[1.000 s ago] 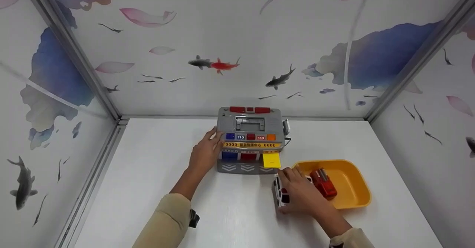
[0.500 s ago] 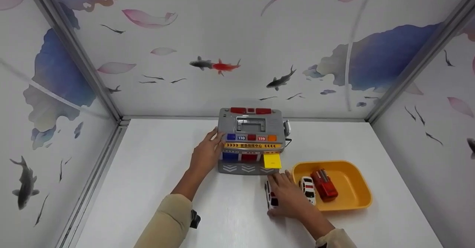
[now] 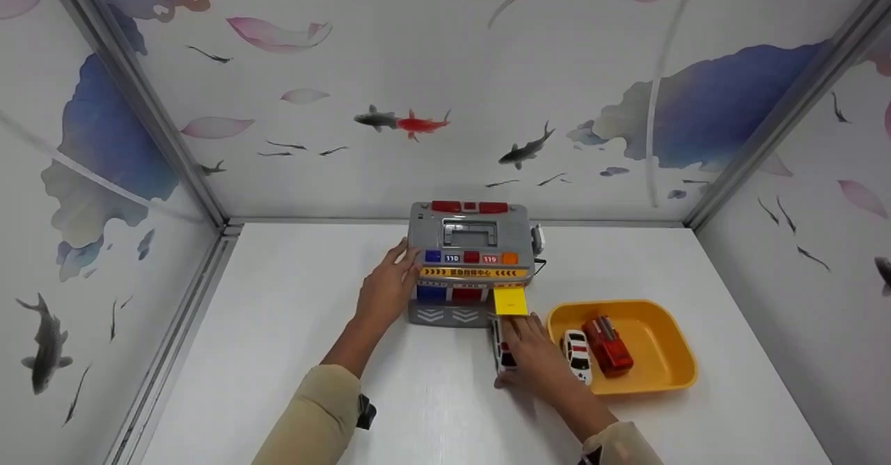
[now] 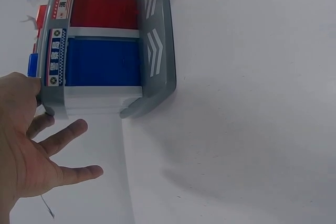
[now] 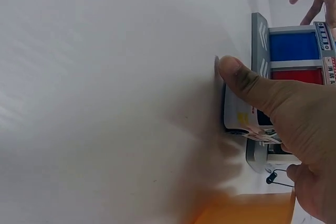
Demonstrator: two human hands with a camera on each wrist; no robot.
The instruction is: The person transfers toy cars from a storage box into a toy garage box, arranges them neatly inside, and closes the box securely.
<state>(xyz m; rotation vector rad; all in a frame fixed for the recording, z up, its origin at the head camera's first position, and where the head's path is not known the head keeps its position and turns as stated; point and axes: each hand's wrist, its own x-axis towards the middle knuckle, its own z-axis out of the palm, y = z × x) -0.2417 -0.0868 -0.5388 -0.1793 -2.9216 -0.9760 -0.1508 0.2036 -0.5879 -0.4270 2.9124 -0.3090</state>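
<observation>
White toy car (image 3: 502, 355) held by right hand (image 3: 532, 357), lower centre, just below the toy station's (image 3: 471, 270) yellow flap (image 3: 510, 301).
Head: car sits under the hand's left side, thumb at its near end, fingers forward toward the flap; grip narrow. Left hand (image 3: 384, 291), mid-frame, touches station's left side. Orange tray (image 3: 658, 353) lower right, second white car (image 3: 578, 357) and red truck (image 3: 609, 347) inside. Left wrist: fingers spread at left edge, not wrapped round anything; station upper left, blue door (image 4: 104, 62) below red door (image 4: 105, 11). Right wrist: car right of centre, partly under thumb and palm; far-finger contact hidden. Judgement: light, rigid, smooth shell, may slip or roll; hold the body, clear of wheels. Station looks stiff, light enough to skid; steady by side wall.
</observation>
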